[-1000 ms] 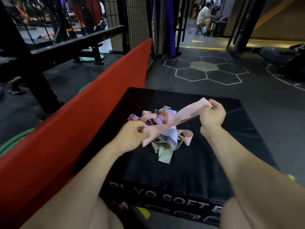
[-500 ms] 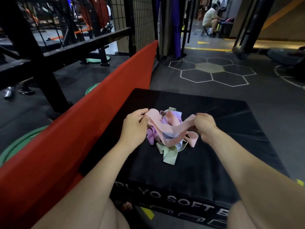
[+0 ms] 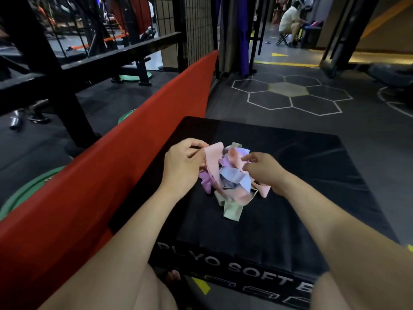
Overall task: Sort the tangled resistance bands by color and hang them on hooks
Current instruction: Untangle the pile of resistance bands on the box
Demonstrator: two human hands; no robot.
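A tangle of resistance bands (image 3: 231, 177) lies in the middle of a black plyo soft box (image 3: 290, 166): pink, lilac, pale blue and pale green loops. My left hand (image 3: 184, 163) pinches the upper end of a pink band (image 3: 212, 161) at the pile's left side. My right hand (image 3: 262, 170) is over the right side of the pile, fingers curled down among the pink loops; whether it grips one is hidden. A pale green band (image 3: 232, 211) trails toward me from the heap.
A long red pad (image 3: 93, 186) runs along the box's left edge. Beyond it stand a black steel rack (image 3: 67, 63) and green weight plates (image 3: 29, 191). A wire mesh panel (image 3: 196, 30) is behind. A person sits far back. My knees are at the bottom.
The pink band was stretched above the pile between both hands. Both hands have come down and closer together; the band now hangs slack from my left hand, and my right hand sits on the pile.
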